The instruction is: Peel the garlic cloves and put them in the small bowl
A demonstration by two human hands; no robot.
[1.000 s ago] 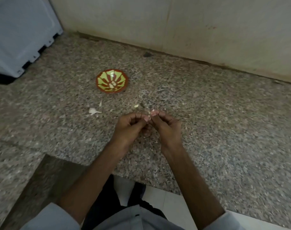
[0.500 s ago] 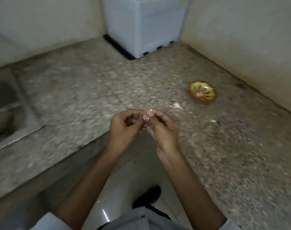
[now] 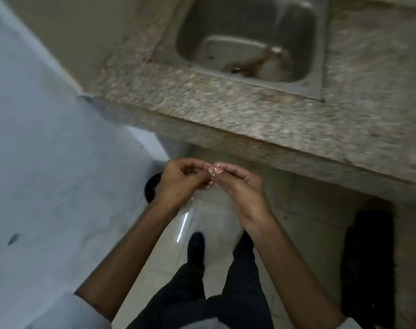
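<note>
Sink [image 3: 245, 51] and table [image 3: 249, 119] are now showing beyond the fingers [image 3: 228, 167], bowl gone from view; left hand [image 3: 183, 181] and right hand [image 3: 242, 186] are still pinching the clove [image 3: 215, 170], peeling unfinished.

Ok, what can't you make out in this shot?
Garlic clove: tiny, pinched between fingers of left hand and right hand, head view; remaining peel unclear.
Small bowl: outside the head view's edges.
Brownish object in sink: motion blur, head view.
</note>
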